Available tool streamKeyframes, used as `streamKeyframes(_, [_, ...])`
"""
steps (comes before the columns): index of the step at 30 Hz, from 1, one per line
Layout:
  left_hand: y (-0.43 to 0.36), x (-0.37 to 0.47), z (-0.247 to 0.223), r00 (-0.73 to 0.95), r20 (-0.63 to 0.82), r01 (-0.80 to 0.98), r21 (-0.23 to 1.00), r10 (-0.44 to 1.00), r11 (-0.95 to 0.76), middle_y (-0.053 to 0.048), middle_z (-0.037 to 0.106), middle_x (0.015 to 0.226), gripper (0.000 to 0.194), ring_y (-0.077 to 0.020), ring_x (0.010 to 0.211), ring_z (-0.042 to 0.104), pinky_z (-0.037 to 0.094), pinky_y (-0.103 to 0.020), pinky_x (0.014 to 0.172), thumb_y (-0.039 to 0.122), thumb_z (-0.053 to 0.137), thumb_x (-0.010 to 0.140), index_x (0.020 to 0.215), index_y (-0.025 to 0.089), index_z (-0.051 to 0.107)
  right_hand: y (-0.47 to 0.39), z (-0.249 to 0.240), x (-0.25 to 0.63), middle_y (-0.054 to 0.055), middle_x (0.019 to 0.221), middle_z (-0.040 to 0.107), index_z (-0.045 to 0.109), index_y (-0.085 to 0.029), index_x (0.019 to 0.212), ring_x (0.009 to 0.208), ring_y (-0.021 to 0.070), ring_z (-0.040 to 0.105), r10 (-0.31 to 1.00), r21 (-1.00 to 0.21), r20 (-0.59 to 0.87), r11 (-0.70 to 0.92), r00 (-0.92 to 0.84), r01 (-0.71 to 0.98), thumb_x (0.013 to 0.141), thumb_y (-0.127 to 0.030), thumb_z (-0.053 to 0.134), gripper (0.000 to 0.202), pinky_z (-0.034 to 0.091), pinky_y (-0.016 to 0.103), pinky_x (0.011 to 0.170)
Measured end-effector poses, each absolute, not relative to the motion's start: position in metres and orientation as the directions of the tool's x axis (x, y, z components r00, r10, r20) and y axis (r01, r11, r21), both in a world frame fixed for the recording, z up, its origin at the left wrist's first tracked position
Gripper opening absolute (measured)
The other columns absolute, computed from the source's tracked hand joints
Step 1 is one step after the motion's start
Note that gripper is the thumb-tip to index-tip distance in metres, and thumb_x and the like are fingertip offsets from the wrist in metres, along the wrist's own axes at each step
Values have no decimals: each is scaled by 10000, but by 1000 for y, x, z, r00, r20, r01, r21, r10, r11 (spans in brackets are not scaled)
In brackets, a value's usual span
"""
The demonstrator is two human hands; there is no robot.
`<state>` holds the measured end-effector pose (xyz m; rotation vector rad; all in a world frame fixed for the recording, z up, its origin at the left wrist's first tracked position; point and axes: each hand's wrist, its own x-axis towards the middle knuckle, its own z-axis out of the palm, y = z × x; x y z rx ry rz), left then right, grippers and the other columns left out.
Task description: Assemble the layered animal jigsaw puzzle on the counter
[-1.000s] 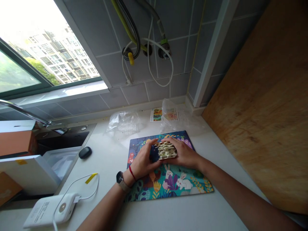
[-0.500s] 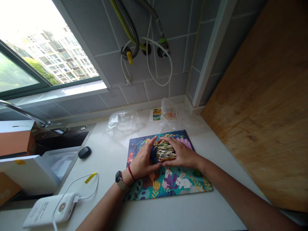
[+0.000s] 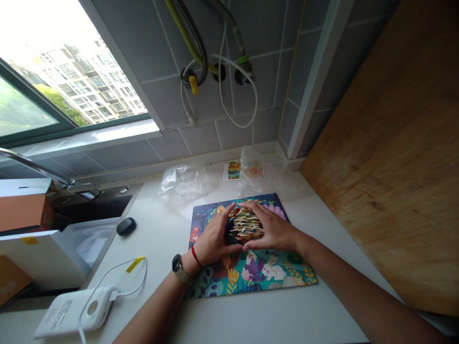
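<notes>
A colourful jigsaw puzzle board [image 3: 256,272] with white rabbits, flowers and leaves lies on the white counter. On its middle, a stack of puzzle pieces [image 3: 246,224] stands with edges towards me. My left hand [image 3: 217,234] curves round the stack's left side, wearing a red string and a watch at the wrist. From the right, my right hand [image 3: 274,227] cups the other side. Both thumbs meet or nearly meet in front of the pieces. The far side of the stack is partly hidden.
Crumpled clear plastic bags [image 3: 184,180] and a small picture card [image 3: 232,170] lie behind the board. To the left are a black oval case [image 3: 126,226], a white power bank [image 3: 75,311] with a cable, and a sink holding boxes. A wooden panel [image 3: 387,157] stands on the right.
The pieces between my hands have shifted and look a little more spread, slanting differently. My hands have barely moved, and the board stays where it was.
</notes>
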<state>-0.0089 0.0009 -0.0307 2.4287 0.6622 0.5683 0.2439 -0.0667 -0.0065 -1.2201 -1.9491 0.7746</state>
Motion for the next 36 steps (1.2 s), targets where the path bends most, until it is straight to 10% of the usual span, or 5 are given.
streamKeyframes(18, [0, -5, -20, 795, 251, 321, 599, 553, -733, -164, 663, 1390, 898, -370, 1268, 646, 535, -571, 1089, 602, 864, 828, 1551, 251, 462, -66, 1, 245, 116, 1410, 661, 509, -290, 1542, 1309, 337, 639, 904, -758, 221, 395, -365, 519, 727, -453, 974, 952, 510, 490, 1136])
streamKeyframes(36, [-1, -8, -24, 751, 285, 291, 668, 596, -685, -186, 475, 1630, 1165, -401, 1488, 509, 455, -613, 1212, 570, 877, 835, 1695, 328, 129, -64, -7, 245, 114, 1440, 635, 485, -301, 1534, 1352, 335, 609, 913, -745, 285, 402, -291, 533, 764, -453, 953, 915, 495, 513, 1153])
